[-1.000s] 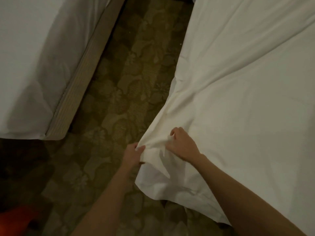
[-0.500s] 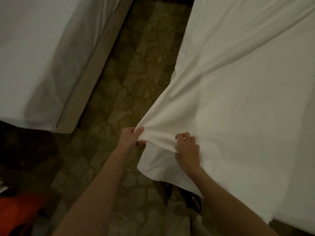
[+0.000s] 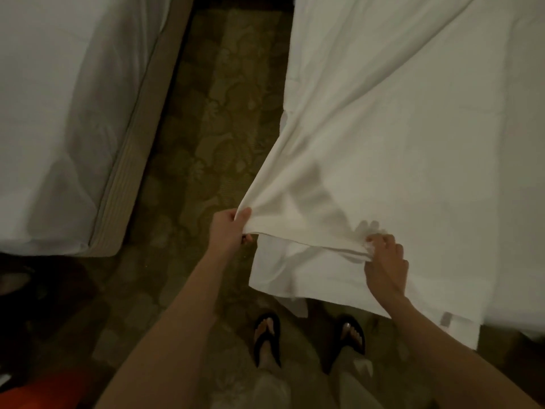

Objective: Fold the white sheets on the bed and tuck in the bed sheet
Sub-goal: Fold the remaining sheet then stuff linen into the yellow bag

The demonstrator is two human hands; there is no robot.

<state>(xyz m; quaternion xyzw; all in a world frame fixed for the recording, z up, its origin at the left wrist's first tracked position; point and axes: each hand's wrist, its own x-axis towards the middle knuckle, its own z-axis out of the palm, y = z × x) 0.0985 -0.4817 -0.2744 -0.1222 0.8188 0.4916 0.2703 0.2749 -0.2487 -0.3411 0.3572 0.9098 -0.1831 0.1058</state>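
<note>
Nearest to the camera, two feet in black flip-flops [image 3: 267,335] stand on the patterned carpet [image 3: 206,137], just before the hanging edge of the white sheet [image 3: 383,160]. The left hand [image 3: 228,230] grips a gathered corner of this sheet, fingers curled around the cloth, and the right hand [image 3: 385,262] pinches the same folded edge further to the right. Between the hands the edge is stretched almost straight, and a lower layer of white cloth hangs below it. The sheet lies over the bed [image 3: 516,290] at the right, with long creases running away. At the left stands a second bed [image 3: 59,113]. A red object [image 3: 44,388], perhaps a bag, lies at the lower left.
</note>
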